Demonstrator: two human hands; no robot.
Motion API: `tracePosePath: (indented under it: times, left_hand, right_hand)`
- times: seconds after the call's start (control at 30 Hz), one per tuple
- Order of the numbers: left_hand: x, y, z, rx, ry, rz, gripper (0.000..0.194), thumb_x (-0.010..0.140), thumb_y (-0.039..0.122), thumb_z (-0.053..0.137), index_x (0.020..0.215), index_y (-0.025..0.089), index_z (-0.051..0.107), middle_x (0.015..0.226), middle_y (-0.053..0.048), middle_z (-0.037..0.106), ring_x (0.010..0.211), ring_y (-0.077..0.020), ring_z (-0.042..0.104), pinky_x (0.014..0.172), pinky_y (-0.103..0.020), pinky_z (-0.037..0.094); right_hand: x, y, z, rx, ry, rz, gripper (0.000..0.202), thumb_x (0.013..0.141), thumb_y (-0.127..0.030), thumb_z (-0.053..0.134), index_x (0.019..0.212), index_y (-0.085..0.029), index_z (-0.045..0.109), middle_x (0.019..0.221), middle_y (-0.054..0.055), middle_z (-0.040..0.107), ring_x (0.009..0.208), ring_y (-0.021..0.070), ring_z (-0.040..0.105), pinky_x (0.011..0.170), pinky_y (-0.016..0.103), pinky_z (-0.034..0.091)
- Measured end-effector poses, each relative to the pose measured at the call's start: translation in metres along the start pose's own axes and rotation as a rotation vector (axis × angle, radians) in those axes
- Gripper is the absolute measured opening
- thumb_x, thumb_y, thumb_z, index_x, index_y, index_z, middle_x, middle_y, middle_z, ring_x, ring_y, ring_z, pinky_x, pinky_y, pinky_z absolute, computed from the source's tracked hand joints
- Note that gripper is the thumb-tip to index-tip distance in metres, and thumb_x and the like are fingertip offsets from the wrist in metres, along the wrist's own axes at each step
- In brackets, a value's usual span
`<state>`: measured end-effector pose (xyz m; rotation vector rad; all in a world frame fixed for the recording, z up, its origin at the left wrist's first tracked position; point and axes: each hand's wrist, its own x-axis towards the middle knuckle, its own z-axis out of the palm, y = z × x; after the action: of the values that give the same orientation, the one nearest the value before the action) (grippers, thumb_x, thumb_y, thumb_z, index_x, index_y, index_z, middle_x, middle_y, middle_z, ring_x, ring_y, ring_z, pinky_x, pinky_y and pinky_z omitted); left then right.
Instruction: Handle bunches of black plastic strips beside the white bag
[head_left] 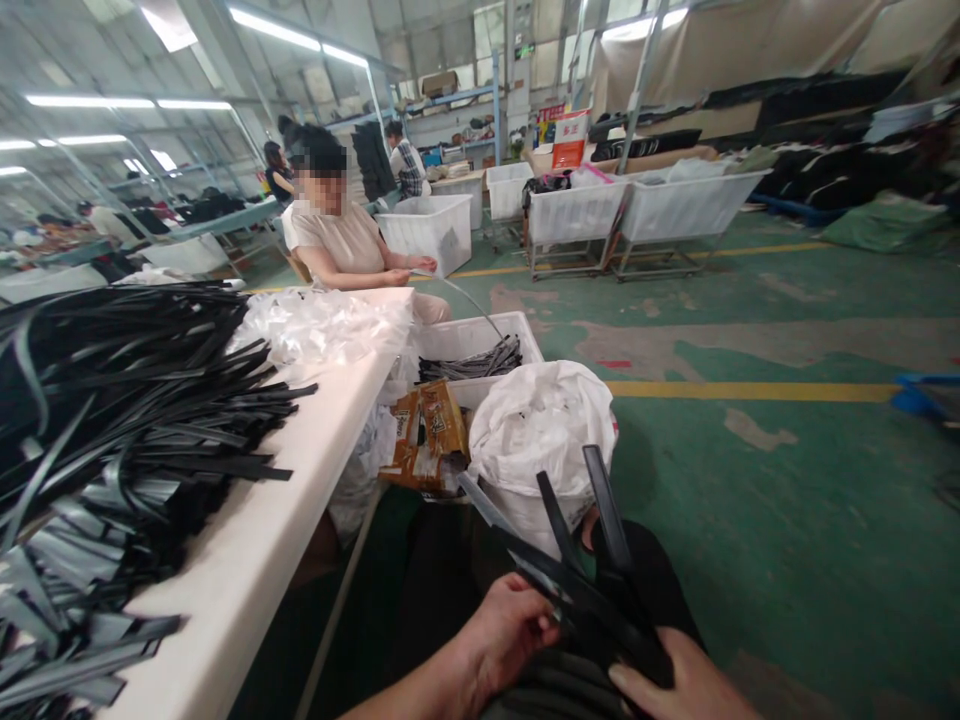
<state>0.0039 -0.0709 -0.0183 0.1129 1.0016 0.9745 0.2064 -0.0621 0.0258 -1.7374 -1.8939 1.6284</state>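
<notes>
Low in front of me, my right hand (pixel 686 680) grips a bundle of flat black strips (pixel 619 610), its thumb laid across them. Several ends of the bundle fan out upward and away, and one strip end (pixel 484 500) shows grey. My left hand (pixel 510 635) is closed, its fingers curled against the left side of the bundle. A small pale bit shows by those fingertips, too small to name. Just beyond the strips stands a white sack (pixel 544 430) with its mouth open and white scraps inside. On my left, a large heap of similar black and grey strips (pixel 150 430) covers much of the table.
The white table (pixel 300 560) runs along my left, with crumpled clear plastic (pixel 322 325) on it. A brown printed carton (pixel 427 430) and a white bin (pixel 529 345) of strips stand beyond its edge. A co-worker (pixel 337 230) sits holding a strip. Wheeled white carts (pixel 574 220) stand farther back.
</notes>
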Motion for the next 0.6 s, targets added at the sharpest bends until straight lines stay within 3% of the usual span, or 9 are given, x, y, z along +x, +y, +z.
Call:
tracePosePath:
  times: [0.07, 0.13, 0.23, 0.33, 0.47, 0.6]
  left_hand:
    - [-0.002, -0.006, 0.005, 0.002, -0.008, -0.020, 0.031, 0.050, 0.019, 0.086, 0.062, 0.014, 0.057, 0.051, 0.004, 0.051, 0.047, -0.0064, 0.044, 0.055, -0.023, 0.041]
    - [-0.002, -0.004, 0.006, -0.007, 0.003, 0.017, 0.034, 0.048, 0.021, 0.087, 0.060, 0.014, 0.057, 0.049, 0.003, 0.051, 0.046, -0.0069, 0.044, 0.053, -0.023, 0.039]
    - [0.000, 0.008, -0.002, -0.039, 0.041, 0.117, 0.032, 0.050, 0.022, 0.088, 0.066, 0.011, 0.063, 0.052, 0.003, 0.051, 0.045, -0.0051, 0.041, 0.050, -0.021, 0.036]
    - [0.000, 0.012, -0.008, -0.049, 0.026, 0.120, 0.032, 0.054, 0.023, 0.087, 0.076, 0.010, 0.068, 0.058, 0.002, 0.054, 0.048, -0.0044, 0.041, 0.052, -0.020, 0.037]
    - [-0.003, 0.001, 0.002, -0.045, -0.046, 0.038, 0.026, 0.056, 0.020, 0.086, 0.067, 0.012, 0.064, 0.053, 0.004, 0.049, 0.048, -0.0056, 0.041, 0.053, -0.021, 0.039]
    - [-0.007, 0.003, 0.009, -0.034, -0.045, 0.080, 0.026, 0.056, 0.020, 0.085, 0.066, 0.012, 0.064, 0.054, 0.003, 0.051, 0.049, -0.0055, 0.042, 0.055, -0.021, 0.040]
  right_hand:
    - [0.008, -0.015, 0.001, 0.057, -0.059, -0.043, 0.036, 0.077, -0.046, 0.052, 0.078, -0.014, 0.067, 0.071, 0.006, 0.070, 0.068, 0.0243, 0.064, 0.058, 0.028, 0.047]
    - [0.009, -0.014, -0.002, 0.083, -0.093, -0.005, 0.038, 0.077, -0.047, 0.053, 0.087, -0.012, 0.066, 0.074, 0.007, 0.071, 0.067, 0.0240, 0.065, 0.054, 0.027, 0.046]
    - [-0.002, 0.017, -0.009, 0.045, -0.061, 0.068, 0.042, 0.073, -0.050, 0.060, 0.095, -0.014, 0.065, 0.085, 0.008, 0.073, 0.080, 0.0277, 0.067, 0.065, 0.029, 0.051]
    - [-0.013, 0.037, -0.011, -0.020, -0.006, 0.089, 0.043, 0.073, -0.053, 0.062, 0.092, -0.014, 0.067, 0.088, 0.009, 0.073, 0.086, 0.0302, 0.066, 0.076, 0.032, 0.051]
    - [-0.003, 0.008, -0.005, 0.029, -0.066, -0.012, 0.034, 0.080, -0.046, 0.057, 0.080, -0.013, 0.065, 0.072, 0.006, 0.070, 0.069, 0.0234, 0.065, 0.060, 0.027, 0.048]
    - [0.005, -0.010, -0.006, 0.078, -0.083, -0.054, 0.034, 0.082, -0.046, 0.056, 0.079, -0.013, 0.063, 0.068, 0.005, 0.068, 0.061, 0.0213, 0.062, 0.050, 0.025, 0.043]
